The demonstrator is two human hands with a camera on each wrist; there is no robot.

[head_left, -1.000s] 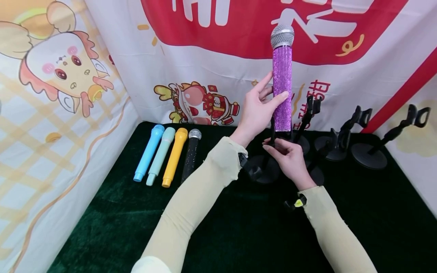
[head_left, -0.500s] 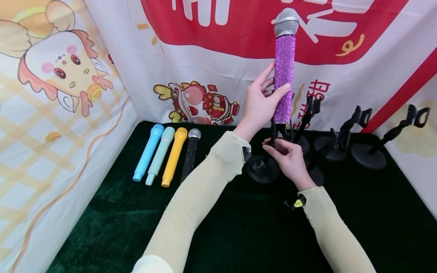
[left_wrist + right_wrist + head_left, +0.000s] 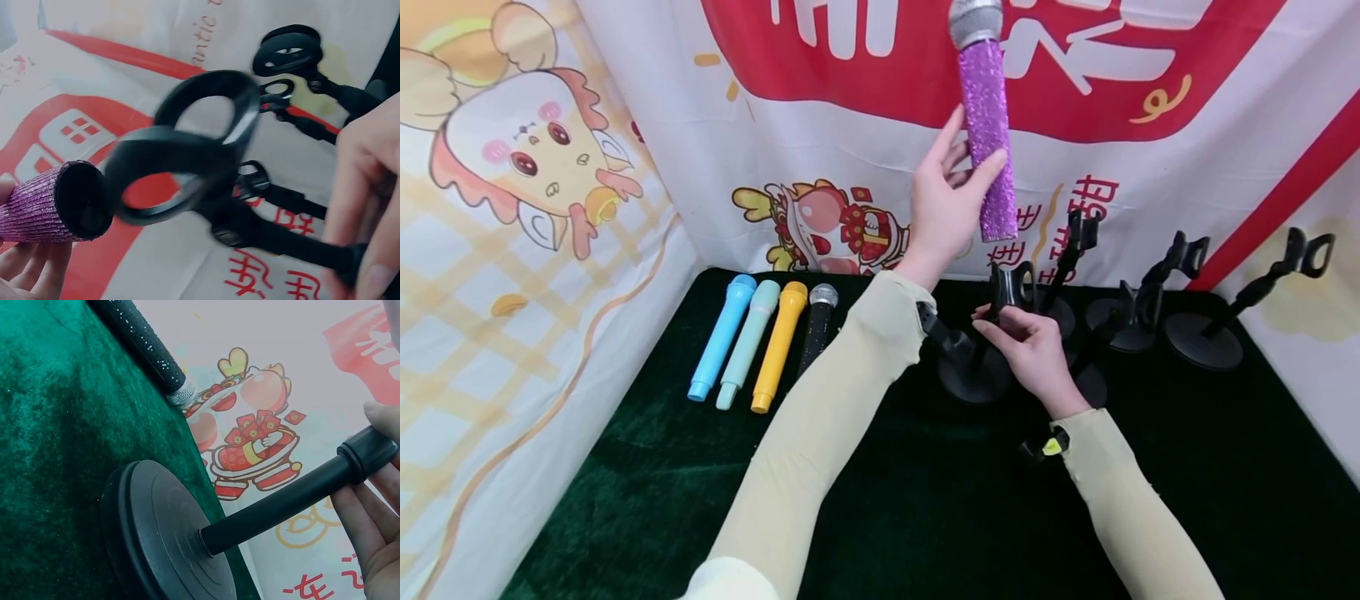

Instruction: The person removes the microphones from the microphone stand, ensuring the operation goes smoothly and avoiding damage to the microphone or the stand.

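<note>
A purple glittery microphone (image 3: 987, 125) with a silver mesh head is in my left hand (image 3: 942, 204), gripped between thumb and fingers. It is raised and leans slightly left, its lower end above the clip (image 3: 1011, 286) of a black microphone stand. In the left wrist view, the hollow end (image 3: 84, 201) of the microphone faces the two-looped clip (image 3: 181, 147), which is unoccupied. My right hand (image 3: 1036, 354) holds the upper stem of this stand. In the right wrist view the stem (image 3: 281, 499) rises from a round base (image 3: 165, 531) on the green cloth.
To the left, light blue (image 3: 722, 337), pale green (image 3: 748, 346), yellow (image 3: 780, 346) and black (image 3: 820, 321) microphones lie side by side. Several more black stands (image 3: 1206, 340) stand at the right. A printed fabric backdrop (image 3: 850, 133) hangs right behind the green-covered table (image 3: 880, 508).
My left hand has lifted the purple microphone up out of the stand's clip, then leftward. The right hand has kept its hold on the stand, which has stayed in place.
</note>
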